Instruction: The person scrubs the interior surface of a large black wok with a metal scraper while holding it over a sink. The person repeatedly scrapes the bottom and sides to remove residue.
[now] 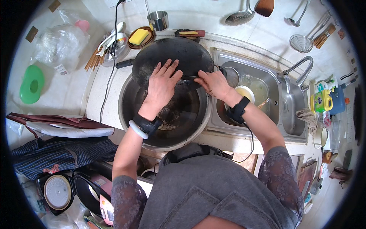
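Note:
A blackened wok (171, 50) leans bottom-up over the back of a large metal basin (197, 128) holding dark water and loose scrapings. Its dark handle (124, 63) points left. My left hand (162, 90) lies on the wok's outer surface, fingers spread and smudged with soot. My right hand (216, 85) pinches a thin, flat piece (189, 76), seen nearly edge-on, against the wok near its lower edge. The left end of this piece reaches close to my left thumb; whether they touch is unclear. Dark specks dot my right fingers.
Right of the basin, a steel sink (274, 114) contains water and dishes, including a white bowl (246, 92), beside a faucet (297, 67). A yellow sponge (139, 37) and utensils (104, 47) stand behind. A black cord (110, 77) crosses the left counter. An open rice cooker (85, 190) sits lower left.

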The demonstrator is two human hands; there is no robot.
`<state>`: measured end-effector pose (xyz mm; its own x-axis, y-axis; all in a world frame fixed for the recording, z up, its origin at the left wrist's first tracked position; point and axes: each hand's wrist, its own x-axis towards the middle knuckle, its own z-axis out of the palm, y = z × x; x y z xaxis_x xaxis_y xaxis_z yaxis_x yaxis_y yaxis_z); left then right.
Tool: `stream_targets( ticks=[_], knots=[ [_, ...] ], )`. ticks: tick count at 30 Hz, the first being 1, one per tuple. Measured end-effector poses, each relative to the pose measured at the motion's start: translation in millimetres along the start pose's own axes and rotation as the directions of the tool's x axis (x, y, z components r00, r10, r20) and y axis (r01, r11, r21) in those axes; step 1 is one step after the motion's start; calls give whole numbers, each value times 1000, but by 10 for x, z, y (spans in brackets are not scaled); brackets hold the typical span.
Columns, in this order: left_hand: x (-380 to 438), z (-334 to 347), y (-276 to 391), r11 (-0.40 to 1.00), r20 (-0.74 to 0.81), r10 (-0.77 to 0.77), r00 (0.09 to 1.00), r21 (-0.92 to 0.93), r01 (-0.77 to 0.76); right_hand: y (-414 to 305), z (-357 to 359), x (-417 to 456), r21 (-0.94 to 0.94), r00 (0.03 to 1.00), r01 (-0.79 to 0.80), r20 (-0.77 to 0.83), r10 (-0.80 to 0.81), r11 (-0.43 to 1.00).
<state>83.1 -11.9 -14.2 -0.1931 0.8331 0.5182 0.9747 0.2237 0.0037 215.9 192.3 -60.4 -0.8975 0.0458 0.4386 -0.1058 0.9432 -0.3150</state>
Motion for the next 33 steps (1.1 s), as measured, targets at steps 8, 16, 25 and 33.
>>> stream_targets(
  ticks=[8, 16, 25, 33],
  knots=[
    [-4, 71, 58, 995, 129, 67, 989, 63, -76, 21, 54, -157, 13, 998, -53, 27, 52, 999],
    [-15, 45, 60, 997, 86, 74, 994, -20, -73, 59, -10, -156, -62, 1000, 26, 4, -25, 998],
    [-56, 30, 71, 995, 28, 34, 999, 89, -36, 38, 36, -46, -37, 999, 39, -8, -39, 999],
    [-87, 171, 356, 978, 82, 23, 996, 205, -39, 177, 118, -349, -38, 999, 21, 42, -19, 999]
  ],
)
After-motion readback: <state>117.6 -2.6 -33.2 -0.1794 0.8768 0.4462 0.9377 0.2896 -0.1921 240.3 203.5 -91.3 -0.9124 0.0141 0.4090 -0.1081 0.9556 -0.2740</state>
